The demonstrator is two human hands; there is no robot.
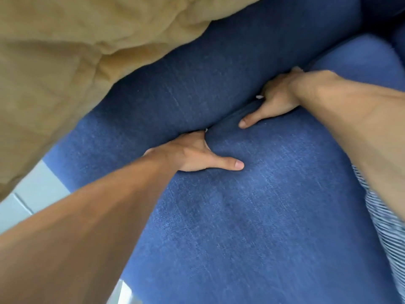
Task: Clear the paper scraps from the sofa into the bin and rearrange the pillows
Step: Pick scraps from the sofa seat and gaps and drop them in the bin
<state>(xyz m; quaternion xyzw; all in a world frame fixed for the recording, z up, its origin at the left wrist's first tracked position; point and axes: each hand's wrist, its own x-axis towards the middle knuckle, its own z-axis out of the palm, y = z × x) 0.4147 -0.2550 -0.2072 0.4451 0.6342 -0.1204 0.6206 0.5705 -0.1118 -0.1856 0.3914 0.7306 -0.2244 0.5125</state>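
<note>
We looked down on the blue sofa [361, 53], where both bare forearms reached forward to the gap between the seat cushion [252, 227] and the back cushion [219, 73]. This gap ran as a slanted line from the lower left to the upper right of the view. The left hand [188, 154] lay at the lower end of the gap, with its thumb [228, 164] stretched flat on the seat cushion and pointing to the right; its other fingers were pushed down into the gap and hidden, so we could not tell if its grip was clenched or released. The right hand [277, 99] lay further up the same gap, its thumb [252, 118] pointing down and to the left on the seat cushion, its fingers also hidden, and its grip we could not tell either. A small white paper scrap [260, 97] stuck out of the gap, touching the right hand, too small for us to judge its long axis. A second scrap [206, 129] showed as a white speck at the left hand. A tan pillow [76, 51], much creased, filled the upper left and leaned over the back cushion, its lower edge slanting parallel to the gap. Some striped fabric [383, 227] lay under the right forearm, and pale floor [32, 194] showed at the left.
</note>
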